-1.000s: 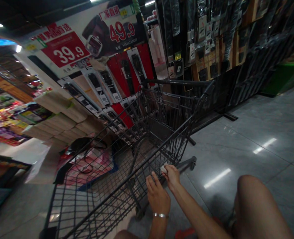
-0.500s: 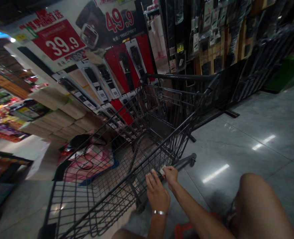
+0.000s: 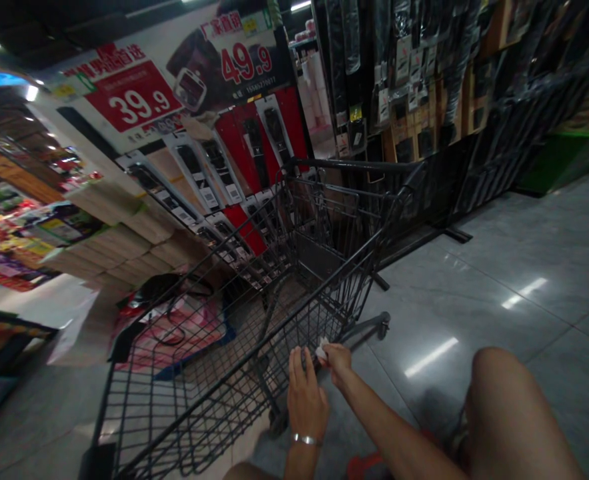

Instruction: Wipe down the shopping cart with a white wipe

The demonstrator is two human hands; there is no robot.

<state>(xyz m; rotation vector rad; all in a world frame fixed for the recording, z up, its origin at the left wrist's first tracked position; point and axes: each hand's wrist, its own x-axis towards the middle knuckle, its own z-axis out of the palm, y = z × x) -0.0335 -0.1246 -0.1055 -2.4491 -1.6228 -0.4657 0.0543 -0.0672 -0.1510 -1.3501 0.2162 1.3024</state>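
A dark wire shopping cart [image 3: 214,383] stands in front of me, its handle bar at the far end. My left hand [image 3: 305,397], with a silver band at the wrist, is at the cart's lower side, fingers stretched out; whether they touch the wire I cannot tell. Just to its right, my right hand [image 3: 338,360] is closed on a small crumpled white wipe [image 3: 322,348], held close to the mesh near the cart's base. The fingertips of the right hand are partly hidden.
Behind the cart is a display of packaged belts [image 3: 192,170] under price signs [image 3: 139,100]. A pink bag [image 3: 199,317] lies beyond the cart's mesh, near stacked paper packs [image 3: 114,250]. Grey tiled floor [image 3: 474,320] extends right; my bare knee [image 3: 509,400] is at lower right.
Both hands have shifted slightly left in view, and more of the white wipe shows at the right fingertips. The view has tilted slightly upward.
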